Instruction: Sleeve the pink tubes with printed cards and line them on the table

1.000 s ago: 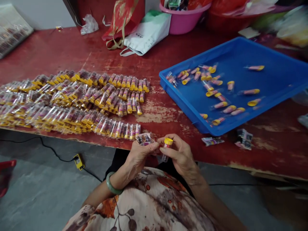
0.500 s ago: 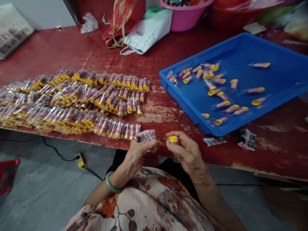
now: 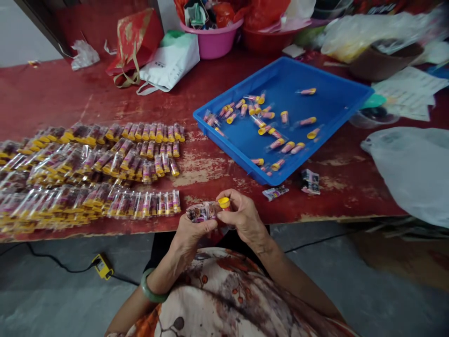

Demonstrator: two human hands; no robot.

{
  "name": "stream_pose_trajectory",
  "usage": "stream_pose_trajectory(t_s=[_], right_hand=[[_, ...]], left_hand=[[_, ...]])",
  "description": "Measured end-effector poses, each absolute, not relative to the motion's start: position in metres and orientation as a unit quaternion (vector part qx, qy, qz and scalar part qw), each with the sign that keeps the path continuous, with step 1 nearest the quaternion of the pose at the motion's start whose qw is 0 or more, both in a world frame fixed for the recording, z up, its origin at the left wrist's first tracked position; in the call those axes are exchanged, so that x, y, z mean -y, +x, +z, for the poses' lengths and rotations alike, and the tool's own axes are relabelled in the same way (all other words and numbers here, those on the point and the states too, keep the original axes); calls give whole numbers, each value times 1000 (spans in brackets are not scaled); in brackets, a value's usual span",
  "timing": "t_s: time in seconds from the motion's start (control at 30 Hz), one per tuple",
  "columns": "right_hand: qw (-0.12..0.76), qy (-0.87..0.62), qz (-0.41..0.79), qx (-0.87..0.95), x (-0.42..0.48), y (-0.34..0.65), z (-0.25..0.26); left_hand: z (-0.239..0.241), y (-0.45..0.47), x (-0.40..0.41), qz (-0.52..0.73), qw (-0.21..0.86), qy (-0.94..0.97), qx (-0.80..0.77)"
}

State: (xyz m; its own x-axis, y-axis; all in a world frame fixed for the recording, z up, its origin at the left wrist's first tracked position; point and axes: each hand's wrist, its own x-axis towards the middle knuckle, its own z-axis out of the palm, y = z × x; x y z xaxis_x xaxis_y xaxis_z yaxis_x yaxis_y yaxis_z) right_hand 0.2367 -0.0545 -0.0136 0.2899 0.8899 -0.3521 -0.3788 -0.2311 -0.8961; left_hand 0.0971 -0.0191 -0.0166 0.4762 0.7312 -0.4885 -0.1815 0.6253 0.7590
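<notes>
My left hand is closed around a few small printed sachets, held just past the table's front edge. Close beside it, my right hand pinches a small clear tube with a flared yellow cap, cap upward. The tube's lower part is mostly hidden by my fingers. Two loose sachets lie on the table right of my hands, a flat one and a dark one. Beyond them, a blue tray holds several yellow-capped tubes with pink contents, scattered mostly toward its left side.
Stacked rows of filled yellow-capped tubes cover the left of the red table. Behind stand a red bag, a white bag and a pink basin. A white plastic bag hangs over the right edge.
The camera view has swung to the right, so the table's things appear further left. My right hand has brought the tube closer to the sachets in my left hand.
</notes>
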Motion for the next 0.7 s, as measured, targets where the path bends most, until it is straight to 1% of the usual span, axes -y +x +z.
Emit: stream_pose_trajectory(t_s=[0.17, 0.33, 0.5, 0.63, 0.7], right_hand=[[590, -549, 537, 249, 53, 245, -12], [567, -557, 533, 290, 50, 247, -12], [563, -588, 485, 321, 65, 259, -12], [557, -558, 523, 324, 90, 267, -10], [565, -541, 522, 341, 99, 266, -8]], left_hand=[[-10, 99, 18, 298, 799, 291, -433], [-1, 98, 13, 301, 805, 278, -429], [-6, 94, 8, 338, 781, 256, -459], [-12, 93, 6, 353, 766, 238, -481], [-12, 94, 6, 358, 768, 224, -481]])
